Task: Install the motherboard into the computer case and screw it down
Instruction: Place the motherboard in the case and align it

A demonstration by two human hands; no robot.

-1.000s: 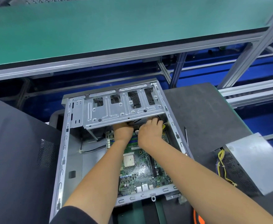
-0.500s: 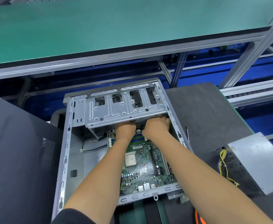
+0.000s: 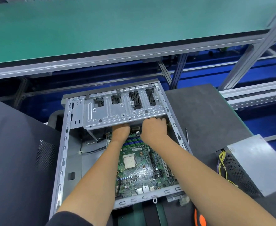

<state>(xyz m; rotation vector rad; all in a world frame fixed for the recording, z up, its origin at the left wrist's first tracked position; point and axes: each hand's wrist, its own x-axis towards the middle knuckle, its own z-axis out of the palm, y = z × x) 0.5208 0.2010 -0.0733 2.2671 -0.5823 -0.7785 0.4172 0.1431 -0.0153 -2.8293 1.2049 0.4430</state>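
The open grey computer case (image 3: 63, 154) lies flat in front of me. Inside it lies the green motherboard (image 3: 138, 170), its far end reaching under the silver drive cage (image 3: 117, 111). My left hand (image 3: 120, 132) and my right hand (image 3: 155, 130) both reach over the board's far end and slip under the cage's near lip. The fingers of both hands are hidden under the cage. Whether they hold the board or something else I cannot tell.
A dark side panel (image 3: 14, 160) lies to the left of the case. On the right sit a grey mat (image 3: 199, 115), a thin dark tool (image 3: 186, 136), a power supply (image 3: 254, 165) with yellow wires, and an orange-and-black handle (image 3: 199, 217). A green shelf (image 3: 117, 26) hangs overhead.
Both hands have pushed a little further under the drive cage, the right hand shifting to the right. The motherboard has slid slightly toward the cage.
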